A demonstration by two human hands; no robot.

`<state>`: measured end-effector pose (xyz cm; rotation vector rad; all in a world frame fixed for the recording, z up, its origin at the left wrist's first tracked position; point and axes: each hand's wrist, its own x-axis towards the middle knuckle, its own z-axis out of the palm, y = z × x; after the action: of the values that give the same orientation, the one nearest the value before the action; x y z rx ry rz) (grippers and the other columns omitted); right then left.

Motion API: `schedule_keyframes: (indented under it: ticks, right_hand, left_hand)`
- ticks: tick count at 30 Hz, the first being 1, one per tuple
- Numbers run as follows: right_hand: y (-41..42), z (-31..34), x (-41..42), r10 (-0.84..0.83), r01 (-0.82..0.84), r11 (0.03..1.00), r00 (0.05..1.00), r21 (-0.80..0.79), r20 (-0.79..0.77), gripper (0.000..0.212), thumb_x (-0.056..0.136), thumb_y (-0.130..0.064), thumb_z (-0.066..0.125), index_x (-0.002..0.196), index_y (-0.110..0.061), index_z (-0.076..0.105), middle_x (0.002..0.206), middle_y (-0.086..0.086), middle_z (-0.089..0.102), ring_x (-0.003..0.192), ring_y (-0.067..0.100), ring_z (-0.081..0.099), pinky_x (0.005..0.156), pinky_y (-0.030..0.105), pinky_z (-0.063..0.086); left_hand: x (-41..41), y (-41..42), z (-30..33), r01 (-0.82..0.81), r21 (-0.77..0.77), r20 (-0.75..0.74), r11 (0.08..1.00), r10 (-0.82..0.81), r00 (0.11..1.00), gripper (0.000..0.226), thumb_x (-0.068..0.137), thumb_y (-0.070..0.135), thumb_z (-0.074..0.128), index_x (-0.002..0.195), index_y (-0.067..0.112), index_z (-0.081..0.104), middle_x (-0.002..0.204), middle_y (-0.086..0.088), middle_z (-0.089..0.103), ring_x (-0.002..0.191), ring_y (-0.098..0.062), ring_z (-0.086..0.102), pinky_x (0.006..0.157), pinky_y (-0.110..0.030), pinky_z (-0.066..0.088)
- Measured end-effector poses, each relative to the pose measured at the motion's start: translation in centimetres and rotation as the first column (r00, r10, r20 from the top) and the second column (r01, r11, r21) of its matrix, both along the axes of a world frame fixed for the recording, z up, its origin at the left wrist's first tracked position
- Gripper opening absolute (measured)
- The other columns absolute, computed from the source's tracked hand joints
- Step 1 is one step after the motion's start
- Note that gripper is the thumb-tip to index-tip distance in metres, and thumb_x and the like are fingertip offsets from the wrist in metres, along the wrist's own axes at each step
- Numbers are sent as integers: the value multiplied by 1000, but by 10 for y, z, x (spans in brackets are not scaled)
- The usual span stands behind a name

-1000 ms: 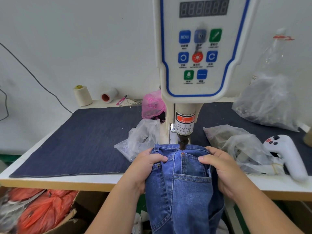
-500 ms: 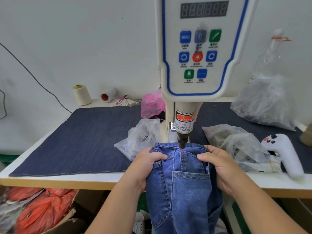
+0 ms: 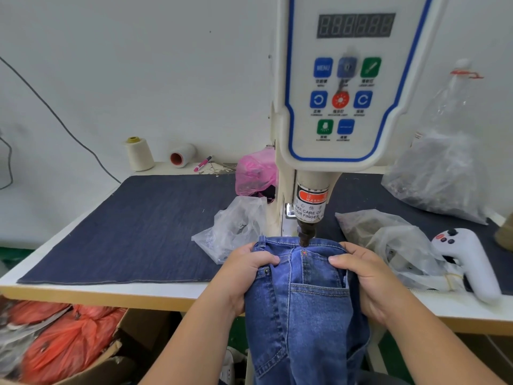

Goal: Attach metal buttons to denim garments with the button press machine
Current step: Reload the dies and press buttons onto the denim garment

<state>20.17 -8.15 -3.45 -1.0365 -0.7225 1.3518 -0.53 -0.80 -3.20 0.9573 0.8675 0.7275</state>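
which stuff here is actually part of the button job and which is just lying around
In use:
jeans
press head
left hand
right hand

Lying about:
thread cones
pink pen
pink bag
white controller
orange bags

Thread cones (image 3: 139,154), pink pen (image 3: 203,163), white controller (image 3: 469,262)

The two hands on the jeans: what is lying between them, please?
In the head view, between the left hand and the right hand lies the jeans waistband, and the press tip comes down onto it.
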Motion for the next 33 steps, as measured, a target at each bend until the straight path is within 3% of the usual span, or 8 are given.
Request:
schedule_keyframes:
  ticks: [5, 15, 19, 24, 28, 33]
  right_hand:
    - [-1, 0, 0, -1, 1, 1000, 1000, -5, -6, 50, 65, -1, 64, 112, 14, 57, 94, 26, 68, 75, 31, 68, 70, 39, 57]
    - [-1, 0, -1, 2, -2, 1000, 1000, 16, -19, 29, 65, 0, 64, 94, 1, 67, 86, 22, 71, 71, 28, 70, 64, 34, 59]
    - [-2, 1, -1, 4, -4, 1000, 1000, 24, -12, 32, 64, -1, 65, 96, 3, 66, 87, 22, 71, 72, 27, 70, 63, 34, 59]
    - [-3, 1, -1, 9, -8, 999, 1000, 39, -12, 29, 66, 0, 64, 94, 1, 66, 88, 21, 72, 74, 27, 70, 64, 34, 58]
    - [-4, 2, -2, 8, -7, 999, 1000, 46, -14, 31, 64, -1, 64, 94, 2, 66, 85, 19, 72, 71, 25, 70, 59, 33, 58]
    - [-4, 3, -2, 14, -13, 999, 1000, 41, -13, 33, 64, -1, 64, 97, 3, 66, 87, 21, 72, 72, 26, 71, 61, 33, 58]
  left_hand:
    - [0, 0, 0, -3, -4, -15, 1000, 2, 1000, 41, 64, 5, 69, 105, 1, 67, 95, -23, 73, 78, -34, 71, 69, -41, 57]
    - [0, -1, 2, 2, 5, -26, 1000, -2, 1000, 40, 64, 6, 69, 103, 2, 68, 93, -22, 73, 77, -33, 72, 67, -40, 58]
    - [-1, -1, 2, 7, 6, -22, 1000, -7, 1000, 33, 69, 3, 68, 102, 2, 67, 92, -22, 73, 76, -33, 71, 67, -40, 59]
    - [-1, -2, 3, 17, 13, -28, 1000, -17, 999, 43, 63, 6, 69, 105, -1, 67, 97, -25, 71, 81, -35, 70, 75, -46, 58]
    - [-1, -2, 3, 23, 14, -4, 1000, -23, 1000, 35, 62, 6, 69, 97, 3, 68, 90, -21, 72, 74, -32, 71, 66, -39, 59]
    - [-1, -2, 3, 24, 15, 5, 1000, -24, 1000, 38, 62, 6, 69, 100, 2, 68, 92, -22, 72, 76, -32, 71, 67, -39, 58]
